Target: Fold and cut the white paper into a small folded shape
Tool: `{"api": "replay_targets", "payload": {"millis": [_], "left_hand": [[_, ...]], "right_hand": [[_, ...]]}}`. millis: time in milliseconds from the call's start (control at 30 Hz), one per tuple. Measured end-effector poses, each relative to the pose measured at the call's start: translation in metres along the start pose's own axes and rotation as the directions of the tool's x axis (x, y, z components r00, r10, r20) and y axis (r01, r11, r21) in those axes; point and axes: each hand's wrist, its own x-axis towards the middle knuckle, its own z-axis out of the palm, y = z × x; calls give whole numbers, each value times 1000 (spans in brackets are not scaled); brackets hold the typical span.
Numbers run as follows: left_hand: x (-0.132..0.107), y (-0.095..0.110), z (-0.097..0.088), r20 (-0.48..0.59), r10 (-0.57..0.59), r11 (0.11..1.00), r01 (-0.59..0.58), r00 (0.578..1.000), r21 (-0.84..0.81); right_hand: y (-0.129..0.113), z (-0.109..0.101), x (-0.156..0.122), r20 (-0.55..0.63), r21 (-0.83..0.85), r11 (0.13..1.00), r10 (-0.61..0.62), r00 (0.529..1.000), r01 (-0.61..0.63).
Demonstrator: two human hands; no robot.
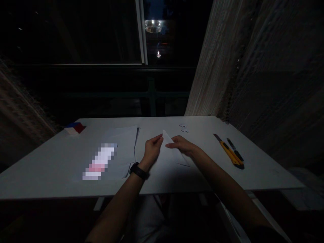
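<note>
Between my hands, over the middle of the white table, is a folded sheet of paper point(170, 151) with a pointed top. My left hand point(153, 145), with a dark watch on its wrist, pinches the paper's left edge near the tip. My right hand point(181, 144) grips the paper's right side, its thumb lying across the front. The paper's lower edge reaches down close to the tabletop; in the dim light I cannot tell whether it touches.
Left lie paper sheets point(126, 141) and a blurred-out bright phone-like object point(100, 162). A coloured cube point(74, 128) sits far left. Small paper scraps point(184, 128) lie behind my right hand. At right are a yellow box cutter point(230, 153), blade out, and a dark pen point(235, 149).
</note>
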Motion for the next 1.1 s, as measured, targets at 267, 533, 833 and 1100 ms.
{"api": "replay_targets", "payload": {"millis": [267, 533, 833, 1100], "left_hand": [[1, -7, 0, 77, 149, 984, -156, 986, 91], [-2, -4, -2, 32, 193, 969, -195, 981, 148], [-6, 3, 1, 179, 319, 895, -358, 931, 267], [-7, 3, 1, 167, 365, 844, -402, 916, 355]], "right_hand": [[4, 15, 8, -299, 35, 973, -206, 932, 226], [2, 16, 7, -193, 68, 963, -242, 951, 259], [-3, 3, 9, -374, 132, 959, -188, 908, 252], [-5, 1, 7, -331, 205, 963, -103, 938, 178]]}}
